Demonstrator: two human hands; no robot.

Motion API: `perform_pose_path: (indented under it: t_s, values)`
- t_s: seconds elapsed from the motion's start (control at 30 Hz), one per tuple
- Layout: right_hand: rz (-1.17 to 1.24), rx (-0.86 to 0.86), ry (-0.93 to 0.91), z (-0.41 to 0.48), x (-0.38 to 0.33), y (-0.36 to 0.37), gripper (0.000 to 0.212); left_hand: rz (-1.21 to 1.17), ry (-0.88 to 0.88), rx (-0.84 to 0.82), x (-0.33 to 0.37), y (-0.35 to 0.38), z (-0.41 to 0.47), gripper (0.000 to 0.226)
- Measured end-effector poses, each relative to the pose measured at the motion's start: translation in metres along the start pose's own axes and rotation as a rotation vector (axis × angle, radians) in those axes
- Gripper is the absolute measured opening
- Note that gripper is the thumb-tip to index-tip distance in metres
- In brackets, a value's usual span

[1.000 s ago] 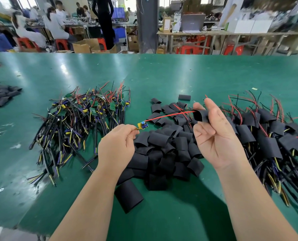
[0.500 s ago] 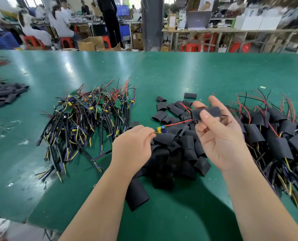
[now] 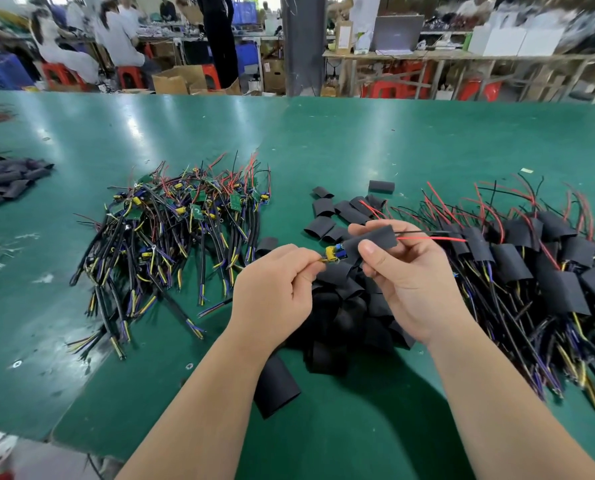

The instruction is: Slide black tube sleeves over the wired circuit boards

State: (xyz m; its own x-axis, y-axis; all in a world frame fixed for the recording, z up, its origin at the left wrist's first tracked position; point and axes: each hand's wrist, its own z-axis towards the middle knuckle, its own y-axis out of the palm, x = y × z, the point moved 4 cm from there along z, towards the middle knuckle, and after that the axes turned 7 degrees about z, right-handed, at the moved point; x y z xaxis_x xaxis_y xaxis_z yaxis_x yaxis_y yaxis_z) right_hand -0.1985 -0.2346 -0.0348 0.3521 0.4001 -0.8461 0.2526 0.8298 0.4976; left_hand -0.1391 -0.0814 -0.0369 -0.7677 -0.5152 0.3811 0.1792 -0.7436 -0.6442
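— What does the right hand (image 3: 407, 289) have?

— The sleeve (image 3: 375, 239), pinched between thumb and fingertips, above the middle of the table (image 3: 358, 140).

— And the left hand (image 3: 272, 289)?

— Its fingers are closed on the left end of the board (image 3: 336, 253). The two hands are close together, and the board bridges the gap between them.

— Which way does the sleeve lie?

— Its long axis runs left to right, with the left mouth a little lower and nearer. The board's yellow and blue parts stick out of that mouth, pointing toward the left hand. I cannot tell how much of the board is inside.

— The leads?

— A red wire (image 3: 431, 239) and a black wire (image 3: 421, 232) come out of the right mouth. They point right, nearly level, in line with the sleeve.

— What is underneath?

— A loose sleeve pile (image 3: 344, 306) sits directly below both hands. One longer tube (image 3: 275, 386) lies at its near edge.

— And further out?

— A bare pile (image 3: 171, 230) of boards with cables lies to the left. A sleeved pile (image 3: 549, 271) lies to the right, its red leads fanned toward the far side. A dark heap (image 3: 5, 181) lies at the table's far left edge.
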Motion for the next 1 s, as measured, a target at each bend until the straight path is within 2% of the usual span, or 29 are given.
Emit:
perform_pose_path:
  t_s: [0.13, 0.23, 0.3, 0.37, 0.47, 0.57, 0.67, 0.8, 0.83, 0.9, 0.93, 1.0]
  values:
    - [-0.003, -0.012, -0.002, 0.0, 0.003, 0.0, 0.027, 0.069, 0.045, -0.01, 0.004, 0.001, 0.0, 0.012]
    - [-0.247, -0.028, -0.035, -0.002, 0.007, 0.004, 0.025, 0.104, 0.057, -0.019, 0.005, 0.002, -0.002, 0.011]
    - [-0.277, -0.02, -0.029, -0.004, 0.011, 0.008, 0.03, 0.101, 0.058, -0.017, 0.004, 0.003, -0.002, 0.016]
    - [-0.179, -0.006, -0.001, -0.003, 0.014, 0.009, 0.036, 0.053, 0.065, 0.004, 0.004, 0.003, -0.001, 0.021]
    - [-0.037, 0.003, 0.075, -0.003, 0.016, 0.01, 0.042, -0.124, -0.025, 0.055, -0.001, 0.003, -0.001, 0.007]
    - [0.033, 0.023, 0.146, -0.005, 0.017, 0.012, 0.046, -0.333, -0.122, 0.072, -0.004, 0.003, -0.002, 0.031]
    - [0.201, 0.151, 0.154, -0.002, 0.005, 0.01, 0.041, -0.483, -0.128, 0.133, -0.007, -0.003, 0.0, 0.028]
    - [0.295, 0.271, -0.054, 0.004, -0.038, -0.014, 0.016, -0.36, -0.349, 0.301, -0.033, -0.017, 0.003, 0.014]
    - [0.26, 0.305, -0.142, 0.004, -0.049, -0.025, 0.017, -0.283, -0.414, 0.32, -0.041, -0.02, 0.003, 0.012]
    - [-0.095, 0.435, -0.318, 0.0, -0.075, -0.053, 0.013, -0.047, -0.54, 0.263, -0.057, -0.021, 0.001, 0.012]
    - [-0.368, 0.526, -0.364, -0.003, -0.086, -0.068, 0.01, 0.097, -0.602, 0.173, -0.064, -0.018, 0.0, 0.015]
    - [-0.799, 0.618, -0.301, -0.003, -0.094, -0.09, 0.031, 0.363, -0.711, -0.05, -0.074, -0.01, -0.004, 0.028]
